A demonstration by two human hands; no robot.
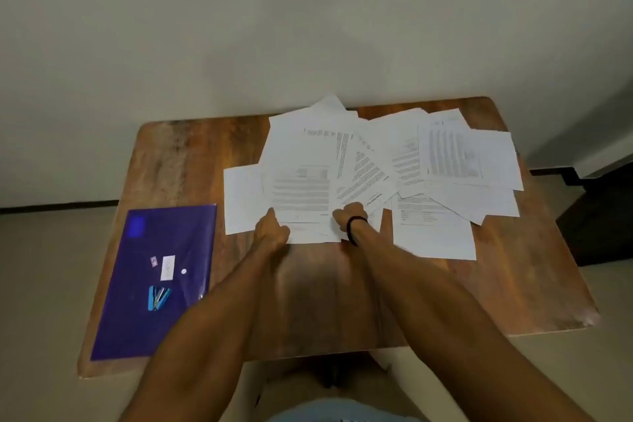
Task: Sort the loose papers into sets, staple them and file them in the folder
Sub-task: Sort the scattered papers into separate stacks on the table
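You have one wooden table (191, 154), one folder (137, 325), one stapler (158, 298) and a fan of loose papers (445, 154). There are roughly a dozen sheets, overlapped too much for an exact count.

Your left hand (272, 229) pinches the near left corner of a printed sheet (301, 192), thumb on top. Your right hand (349, 212) sits knuckles-up on the pile just beside it with fingers curled; you cannot tell whether it grips a sheet. A single black band (350, 231) circles that wrist.

The papers cover the far right half of the table, and one corner pokes past the far edge. The folder lies along the near left edge. Bare wood runs between the folder and the papers and under your forearms.

The tabletop is grainy brown wood with rounded corners, scuffed pale at the near right one. The folder is glossy purple plastic, rectangular, with a white snap button (184, 271) and a small white label (167, 267). The stapler on it is blue, spread in a V. The sheets are thin and white, mostly printed.
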